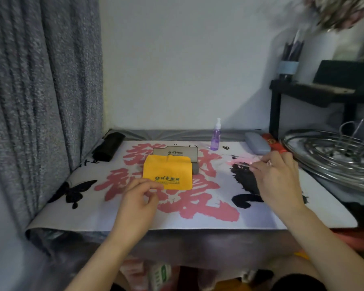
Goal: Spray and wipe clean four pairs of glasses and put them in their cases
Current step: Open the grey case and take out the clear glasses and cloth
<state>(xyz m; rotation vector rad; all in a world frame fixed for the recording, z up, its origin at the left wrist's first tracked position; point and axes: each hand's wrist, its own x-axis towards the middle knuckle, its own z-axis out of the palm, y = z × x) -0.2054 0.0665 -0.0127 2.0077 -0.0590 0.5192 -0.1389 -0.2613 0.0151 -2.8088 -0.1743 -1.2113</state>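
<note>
A yellow cleaning cloth [168,172] lies draped over the front of an open grey glasses case [176,153] at the mat's middle. My left hand [138,197] rests just below the cloth, its thumb and forefinger pinching the cloth's lower left corner. My right hand [278,177] is on the mat at the right, fingers closed on a thin pale pink pair of glasses [243,161] that is blurred. A purple spray bottle [216,136] stands upright behind. A closed grey-blue case [257,143] lies at the back right, and a black soft case [108,148] at the back left.
A printed desk mat [198,217] with red characters and a black cat covers the table. Metal wire racks [332,156] sit at the right, under a black shelf [311,93] holding a pen cup. A grey curtain [40,101] hangs at the left.
</note>
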